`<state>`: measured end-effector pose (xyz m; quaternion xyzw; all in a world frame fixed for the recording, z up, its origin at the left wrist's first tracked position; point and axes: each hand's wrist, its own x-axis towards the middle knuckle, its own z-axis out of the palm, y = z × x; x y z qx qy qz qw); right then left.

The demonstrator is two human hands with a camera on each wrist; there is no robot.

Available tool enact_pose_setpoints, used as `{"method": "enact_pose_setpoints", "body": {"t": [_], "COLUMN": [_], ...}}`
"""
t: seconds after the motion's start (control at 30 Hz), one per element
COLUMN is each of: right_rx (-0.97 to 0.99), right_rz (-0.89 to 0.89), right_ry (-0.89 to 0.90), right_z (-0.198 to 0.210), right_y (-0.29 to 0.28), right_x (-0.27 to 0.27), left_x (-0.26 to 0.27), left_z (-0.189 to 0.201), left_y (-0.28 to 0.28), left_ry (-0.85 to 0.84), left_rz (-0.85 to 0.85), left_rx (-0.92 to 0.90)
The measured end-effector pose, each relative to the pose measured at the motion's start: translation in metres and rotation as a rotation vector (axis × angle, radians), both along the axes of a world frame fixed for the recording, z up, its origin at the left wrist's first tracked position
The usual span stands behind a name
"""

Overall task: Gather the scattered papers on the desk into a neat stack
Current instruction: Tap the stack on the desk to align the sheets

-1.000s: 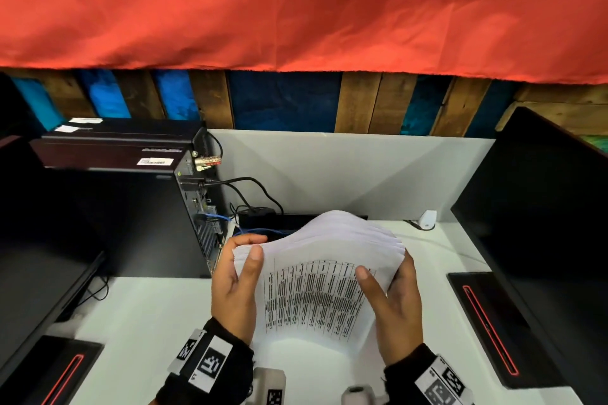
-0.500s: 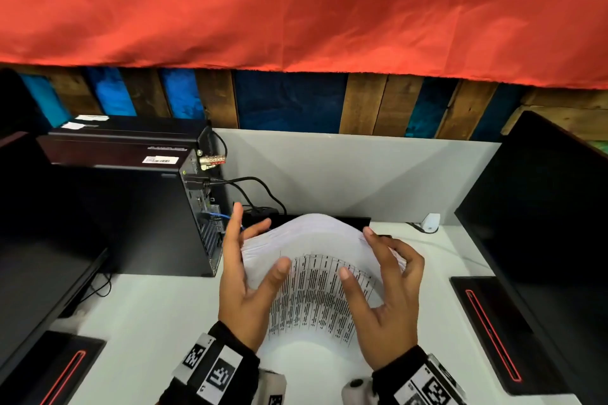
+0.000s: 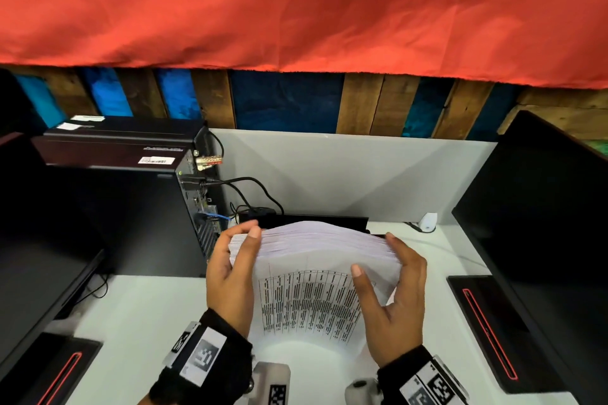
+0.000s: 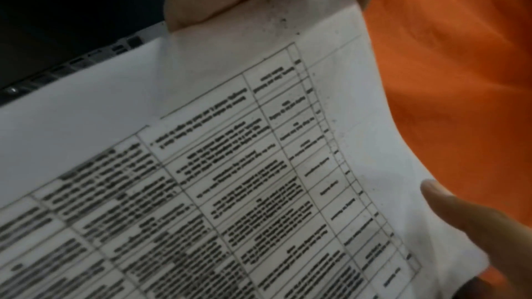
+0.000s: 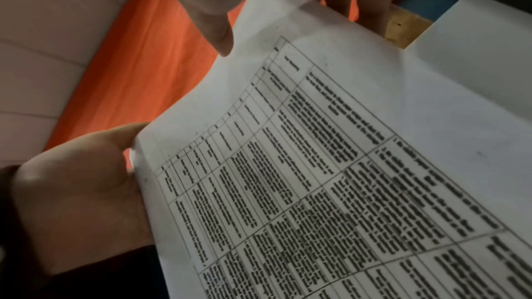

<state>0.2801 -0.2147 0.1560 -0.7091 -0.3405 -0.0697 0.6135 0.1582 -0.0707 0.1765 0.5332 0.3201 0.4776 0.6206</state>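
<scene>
A black desktop computer tower (image 3: 131, 207) stands at the far left of the white desk (image 3: 131, 315). My left hand (image 3: 230, 276) grips the left edge of the thick stack of white printed papers (image 3: 316, 266) — thumb in front, fingers behind. The stack stands bowed on the desk, a table of dark text facing me. My right hand (image 3: 394, 299) cups its right edge, fingers loosely spread — beyond it, a black monitor (image 3: 543, 240).

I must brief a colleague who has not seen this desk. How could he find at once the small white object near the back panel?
Start at the large black monitor on the right of the white desk. Beside it, against the grey back panel, stands the small white object, with a dark cable attached. Nothing else there is so small and white.
</scene>
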Motion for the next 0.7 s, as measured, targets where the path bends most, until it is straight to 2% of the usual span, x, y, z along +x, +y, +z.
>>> {"method": "enact_pose_setpoints", "body": {"t": [0.1,0.23,0.33,0.5,0.63,0.7], "right_rx": [0.043,0.128,0.114,0.112,0.02,0.003], "right_rz": [0.043,0.096,0.178,0.178,0.263,0.281], "right_ry": [0.085,0.301,0.376,0.486,0.53,0.581], "right_z": [0.001,-0.007,-0.012,-0.019,-0.022,-0.025], "right_y": [0.001,0.003,0.003,0.002,0.0,-0.002], "right_x": [-0.002,0.003,0.003,0.011,0.018,0.023], "left_x": [-0.008,-0.014,-0.01,-0.009,-0.008,-0.007], "left_z": [-0.003,-0.008,-0.013,-0.018,-0.022,-0.023], "left_y": [0.0,0.01,0.009,0.008,0.011,0.012], "left_ry": [-0.02,-0.007,0.042,0.032,0.094,0.11], "left_rz": [-0.138,-0.258,-0.272,-0.255,-0.314,-0.277], "left_rx": [0.041,0.051,0.043,-0.009,-0.042,-0.065]}}
